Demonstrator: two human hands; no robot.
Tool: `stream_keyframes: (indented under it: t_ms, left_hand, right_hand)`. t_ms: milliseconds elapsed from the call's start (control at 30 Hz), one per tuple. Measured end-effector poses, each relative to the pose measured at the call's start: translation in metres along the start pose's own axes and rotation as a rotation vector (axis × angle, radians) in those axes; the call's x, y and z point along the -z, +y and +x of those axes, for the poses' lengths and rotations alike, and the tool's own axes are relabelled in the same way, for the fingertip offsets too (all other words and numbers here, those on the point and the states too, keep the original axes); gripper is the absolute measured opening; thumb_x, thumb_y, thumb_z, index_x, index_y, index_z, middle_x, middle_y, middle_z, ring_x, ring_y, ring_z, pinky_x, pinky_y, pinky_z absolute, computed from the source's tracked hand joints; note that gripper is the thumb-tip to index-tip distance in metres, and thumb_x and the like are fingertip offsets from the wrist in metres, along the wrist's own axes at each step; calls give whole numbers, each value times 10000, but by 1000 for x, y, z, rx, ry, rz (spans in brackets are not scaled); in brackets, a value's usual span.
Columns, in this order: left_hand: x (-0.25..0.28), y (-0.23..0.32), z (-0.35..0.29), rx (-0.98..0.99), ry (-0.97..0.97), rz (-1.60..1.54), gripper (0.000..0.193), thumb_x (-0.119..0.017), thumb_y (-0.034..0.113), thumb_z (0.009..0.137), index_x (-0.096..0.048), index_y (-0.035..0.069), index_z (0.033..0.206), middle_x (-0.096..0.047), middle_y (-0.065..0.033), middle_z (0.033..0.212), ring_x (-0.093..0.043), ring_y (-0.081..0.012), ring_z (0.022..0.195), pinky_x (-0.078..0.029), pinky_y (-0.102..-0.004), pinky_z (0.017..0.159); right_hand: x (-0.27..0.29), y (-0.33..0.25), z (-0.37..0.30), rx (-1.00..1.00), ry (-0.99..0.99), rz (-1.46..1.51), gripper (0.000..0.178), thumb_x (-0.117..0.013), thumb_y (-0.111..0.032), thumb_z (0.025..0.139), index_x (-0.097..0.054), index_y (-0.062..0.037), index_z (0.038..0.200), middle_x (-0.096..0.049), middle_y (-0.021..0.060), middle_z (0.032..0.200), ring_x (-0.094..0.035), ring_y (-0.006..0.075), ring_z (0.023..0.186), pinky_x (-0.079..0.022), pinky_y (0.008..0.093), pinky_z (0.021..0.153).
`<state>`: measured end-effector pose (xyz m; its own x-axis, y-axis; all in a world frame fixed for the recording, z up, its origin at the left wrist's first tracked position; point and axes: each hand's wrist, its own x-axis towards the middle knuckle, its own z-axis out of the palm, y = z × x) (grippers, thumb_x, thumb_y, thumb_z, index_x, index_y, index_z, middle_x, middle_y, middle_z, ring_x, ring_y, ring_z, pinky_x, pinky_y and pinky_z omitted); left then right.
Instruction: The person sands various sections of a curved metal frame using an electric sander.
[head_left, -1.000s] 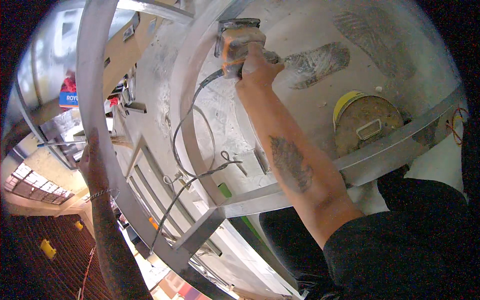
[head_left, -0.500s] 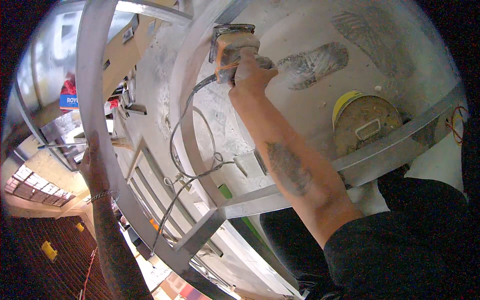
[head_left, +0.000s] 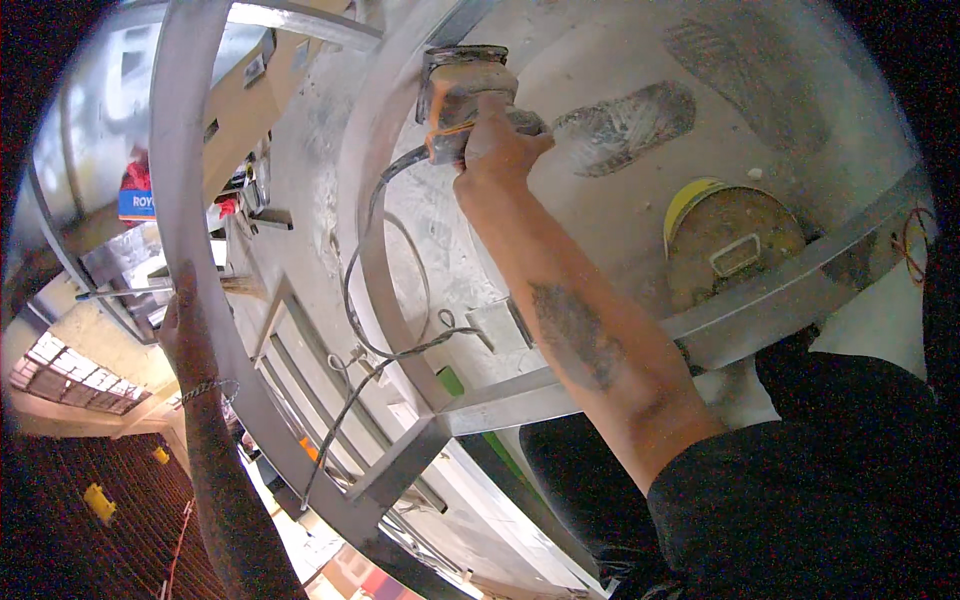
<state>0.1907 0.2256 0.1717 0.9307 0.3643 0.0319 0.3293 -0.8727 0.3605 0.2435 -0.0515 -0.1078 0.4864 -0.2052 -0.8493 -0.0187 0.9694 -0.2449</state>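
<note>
The orange-and-black, boxy handheld power sander (head_left: 462,88) sits at the far end of the outstretched right arm, directly in the right hand (head_left: 503,143). Its long axis seems to run up the view, from the cord end nearest the wrist to the flat black end farthest away. Just to its left is a curved, pale grey metal bar (head_left: 367,150); whether they touch, I cannot tell.

The right hand is closed around the sander's body, index finger laid along it. The left hand (head_left: 178,322), well apart and farther from the tool, lies against a tall grey metal upright (head_left: 186,130); its fingers are partly hidden, so how tightly they close cannot be told.

The sander looks dusty and worn, its orange dulled by grime, with a dark twisted power cord (head_left: 352,275) looping down from its lower left side.
</note>
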Motion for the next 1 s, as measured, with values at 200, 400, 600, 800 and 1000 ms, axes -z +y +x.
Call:
stream_keyframes:
  t_ms: [200,400,600,800,1000]
  left_hand:
    - [-2,-1,0,-6,-4,-13,524,-630,542,944,-681,24,892,-632,-26,708,-531,-85,612,-411,-248,571]
    - [-5,7,-4,0,18,7,531,-649,555,926,-682,27,888,-627,-19,711,-530,-83,601,-411,-241,562]
    - [-9,14,-8,37,35,-53,516,-675,541,912,-692,26,921,-609,-17,729,-548,-92,615,-436,-246,571]
    - [-5,10,-7,40,33,-69,521,-675,525,916,-692,4,945,-636,-38,770,-575,-105,641,-468,-253,598]
    - [-8,9,-6,-29,44,-53,495,-649,497,943,-694,4,956,-638,-47,753,-587,-113,629,-472,-259,587]
  right_hand:
    - [-1,-25,-18,34,-32,13,754,-747,-184,833,-226,-159,1378,-450,100,1304,-561,255,1080,-538,431,789]
    - [-1,-16,-10,40,-20,33,758,-748,-187,839,-218,-134,1379,-446,125,1312,-553,266,1112,-537,423,858]
    - [-3,-7,-3,102,-18,-1,761,-743,-168,850,-202,-132,1384,-452,136,1304,-561,274,1120,-552,442,843]
    - [-2,0,0,114,-45,23,772,-742,-148,855,-187,-122,1391,-468,151,1281,-613,275,1043,-591,399,726]
    - [-2,-3,2,125,-31,18,774,-739,-144,862,-181,-110,1396,-482,151,1268,-632,279,1030,-603,403,711]
